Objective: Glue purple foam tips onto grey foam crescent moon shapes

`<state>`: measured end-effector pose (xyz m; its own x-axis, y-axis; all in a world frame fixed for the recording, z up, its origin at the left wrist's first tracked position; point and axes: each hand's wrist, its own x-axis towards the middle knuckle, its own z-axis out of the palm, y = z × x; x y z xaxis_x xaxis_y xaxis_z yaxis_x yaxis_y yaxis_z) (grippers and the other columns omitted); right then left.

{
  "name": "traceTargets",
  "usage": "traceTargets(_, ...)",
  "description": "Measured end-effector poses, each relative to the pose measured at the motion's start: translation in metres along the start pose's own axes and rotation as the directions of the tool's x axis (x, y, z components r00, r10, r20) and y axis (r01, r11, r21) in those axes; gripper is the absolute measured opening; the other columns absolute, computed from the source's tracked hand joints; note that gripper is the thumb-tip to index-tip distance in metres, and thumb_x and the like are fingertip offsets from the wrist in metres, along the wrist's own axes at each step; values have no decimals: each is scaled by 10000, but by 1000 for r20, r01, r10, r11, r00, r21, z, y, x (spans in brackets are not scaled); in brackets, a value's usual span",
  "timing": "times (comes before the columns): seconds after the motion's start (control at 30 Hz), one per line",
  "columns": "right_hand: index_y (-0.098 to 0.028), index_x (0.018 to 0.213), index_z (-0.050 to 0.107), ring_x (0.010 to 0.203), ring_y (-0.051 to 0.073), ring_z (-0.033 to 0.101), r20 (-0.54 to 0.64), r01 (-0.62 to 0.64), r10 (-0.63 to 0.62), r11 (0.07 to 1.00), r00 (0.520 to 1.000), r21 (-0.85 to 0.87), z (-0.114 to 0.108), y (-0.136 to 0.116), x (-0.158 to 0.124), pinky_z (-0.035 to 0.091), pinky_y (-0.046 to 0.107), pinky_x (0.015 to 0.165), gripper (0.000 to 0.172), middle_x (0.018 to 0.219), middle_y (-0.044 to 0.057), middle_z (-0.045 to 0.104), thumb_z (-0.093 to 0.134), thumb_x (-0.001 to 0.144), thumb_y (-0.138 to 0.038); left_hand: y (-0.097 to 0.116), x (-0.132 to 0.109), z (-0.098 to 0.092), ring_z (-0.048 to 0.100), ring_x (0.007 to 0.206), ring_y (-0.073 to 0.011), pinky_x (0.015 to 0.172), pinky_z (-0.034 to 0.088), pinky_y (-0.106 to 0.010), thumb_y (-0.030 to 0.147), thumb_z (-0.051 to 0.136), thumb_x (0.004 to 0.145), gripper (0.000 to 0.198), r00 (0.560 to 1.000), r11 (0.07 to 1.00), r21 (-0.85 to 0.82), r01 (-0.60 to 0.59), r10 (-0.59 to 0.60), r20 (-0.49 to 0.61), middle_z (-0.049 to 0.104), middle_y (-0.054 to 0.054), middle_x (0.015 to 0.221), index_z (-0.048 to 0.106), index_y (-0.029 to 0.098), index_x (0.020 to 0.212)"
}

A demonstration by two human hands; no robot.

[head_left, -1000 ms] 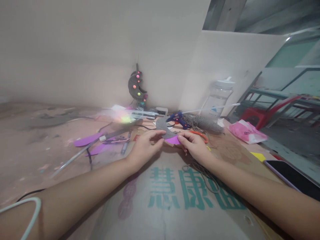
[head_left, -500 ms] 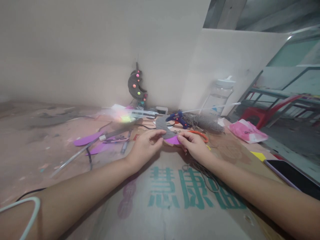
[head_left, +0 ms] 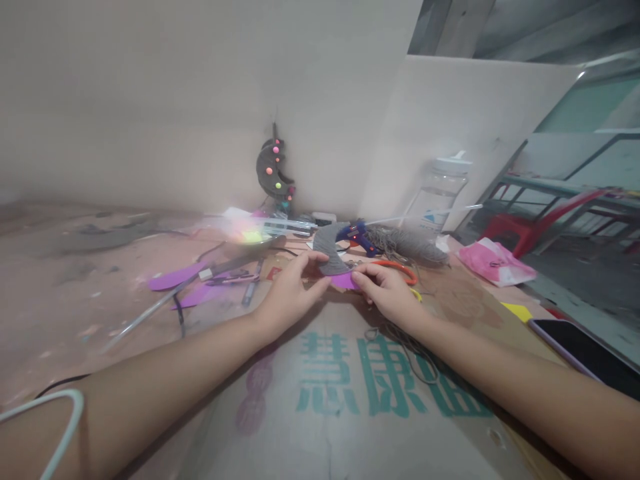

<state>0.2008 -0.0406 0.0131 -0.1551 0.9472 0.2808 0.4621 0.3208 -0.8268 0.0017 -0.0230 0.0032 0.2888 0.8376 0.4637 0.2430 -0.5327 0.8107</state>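
Between both hands is a crescent (head_left: 327, 249) wrapped in grey yarn, its lower end showing bare purple card (head_left: 345, 281). My left hand (head_left: 295, 287) grips the crescent's left edge between thumb and fingers. On the other side, my right hand (head_left: 387, 290) pinches the purple end, thumb in front and the other fingertips partly hidden. Loose grey yarn (head_left: 413, 353) trails below my right hand over the cardboard (head_left: 280, 427). Just behind the crescent lies a blue glue gun (head_left: 363, 237). Orange-handled scissors (head_left: 397, 268) rest beyond my right hand.
A finished-looking grey crescent with coloured balls (head_left: 270, 170) hangs on the wall. Grey yarn (head_left: 413, 245) and a clear bottle (head_left: 440, 193) stand behind on the right. Purple card pieces (head_left: 177, 277) lie left; a pink packet (head_left: 495, 261) and a phone (head_left: 585, 350) lie right.
The crescent has turned and tipped up slightly, showing more of its grey face. My left fingers have shifted a little along its edge; my right hand stays almost in place.
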Motion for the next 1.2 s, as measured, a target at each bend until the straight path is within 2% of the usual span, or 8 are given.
traceTargets(0.2,-179,753,588,488,108,406,10,10,-10,1000,1000,-1,1,0,0,306,237,475,263,556,-37,467,515,857,-410,2,0,-2,613,965,-189,833,499,-307,256,577,839,226,1000,1000,-11,17,-17,-11,631,-69,1036,562,175,1050)
traceTargets(0.4,-187,791,544,424,97,368,-46,-71,80,984,996,164,-2,6,3,284,227,436,317,486,-68,423,517,847,-498,-3,3,-1,631,903,-158,824,515,-325,295,456,915,295,999,977,-211,33,-34,-1,621,-86,1104,479,186,1189)
traceTargets(0.53,-185,788,527,425,89,376,-64,-66,83,970,994,232,-1,6,4,284,222,435,344,501,-72,428,552,823,-526,-13,8,2,601,667,-111,608,524,-264,298,486,884,257,982,927,-330,181,-190,6,626,-47,914,495,169,1106)
traceTargets(0.67,-185,774,518,422,88,364,-50,-55,67,974,996,219,-1,6,3,275,225,437,352,498,-73,424,541,835,-531,-17,12,3,456,465,-70,435,374,-177,284,474,874,180,960,898,-349,268,-280,16,508,38,640,546,151,972)
traceTargets(0.83,-179,791,529,443,87,378,-34,-47,54,983,998,178,-1,9,3,295,224,446,360,539,-63,441,526,849,-534,-3,11,-3,569,724,-143,629,457,-231,354,480,877,228,988,978,-161,136,-146,-47,618,-23,772,604,167,834)
traceTargets(0.9,-182,778,524,447,90,382,-34,-45,51,985,998,165,-2,10,3,301,225,446,361,535,-61,436,521,855,-535,0,9,-4,570,767,-165,674,460,-253,373,483,869,250,987,983,-100,153,-158,-41,623,-25,781,602,167,794)
traceTargets(1.07,-185,797,533,460,101,395,-46,-40,47,990,998,138,-2,13,3,318,229,448,362,537,-54,436,504,869,-539,-9,9,-2,537,694,-142,639,444,-238,405,461,871,276,979,975,-119,190,-197,-50,561,5,723,595,168,827)
traceTargets(1.2,-194,815,537,464,109,389,-52,-42,49,992,997,117,-2,13,1,316,230,434,344,538,-53,427,497,876,-530,-15,10,2,421,464,-87,440,351,-198,356,428,870,268,960,914,-298,274,-278,32,478,46,644,572,169,998)
